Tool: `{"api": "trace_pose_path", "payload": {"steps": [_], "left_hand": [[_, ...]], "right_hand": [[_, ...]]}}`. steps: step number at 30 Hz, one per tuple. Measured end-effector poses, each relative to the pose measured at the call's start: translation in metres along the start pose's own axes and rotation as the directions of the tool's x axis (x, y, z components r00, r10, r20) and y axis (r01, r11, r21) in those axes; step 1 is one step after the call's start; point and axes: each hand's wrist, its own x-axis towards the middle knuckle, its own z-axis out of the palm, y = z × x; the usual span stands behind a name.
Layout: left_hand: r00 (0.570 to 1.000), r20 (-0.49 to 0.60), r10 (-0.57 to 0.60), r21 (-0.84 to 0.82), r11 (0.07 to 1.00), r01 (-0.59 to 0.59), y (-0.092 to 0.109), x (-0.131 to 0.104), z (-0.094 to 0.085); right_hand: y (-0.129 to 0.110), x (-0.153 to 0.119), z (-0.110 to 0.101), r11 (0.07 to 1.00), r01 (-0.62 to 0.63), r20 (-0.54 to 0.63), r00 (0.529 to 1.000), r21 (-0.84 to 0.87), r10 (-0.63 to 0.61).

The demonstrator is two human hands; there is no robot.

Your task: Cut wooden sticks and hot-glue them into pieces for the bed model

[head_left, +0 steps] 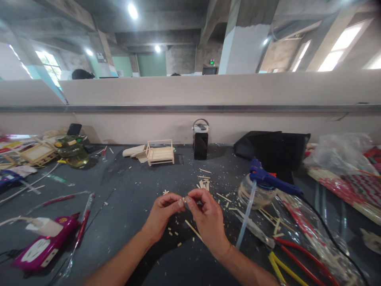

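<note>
My left hand (160, 213) and my right hand (210, 220) meet over the middle of the dark table, fingertips pinched. Between them shows a tiny pale wooden piece (183, 200), mostly covered by the fingers. Just beyond my right hand lies a bunch of short wooden sticks (204, 184). A small wooden piece (166, 192) rests past my left fingers. One longer stick (193, 230) lies beneath my hands, among scattered cut bits. Farther back stands a miniature wooden bench-like frame (160, 154) with rails.
On the right, a blue glue gun (272, 178) rests over a clear round container (253, 194), near red-handled pliers (303, 258). A magenta power strip (46, 242) sits at left. A black phone (201, 146) stands at the back, with a black bag (269, 153) to its right.
</note>
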Motion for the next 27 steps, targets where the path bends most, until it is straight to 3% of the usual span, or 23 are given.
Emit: {"api": "trace_pose_path", "payload": {"steps": [10, 27], "left_hand": [[1.0, -0.008, -0.025, -0.113, 0.993, 0.024, 0.0022, 0.0005, -0.0011], [0.999, -0.01, -0.03, -0.131, 0.991, 0.029, -0.0001, 0.0013, -0.0023]], "right_hand": [[-0.0015, 0.0007, -0.0052, 0.992, -0.092, 0.077, 0.993, 0.091, 0.085], [-0.0026, 0.003, -0.0049, 0.999, -0.038, 0.095, 0.995, 0.018, 0.036]]}}
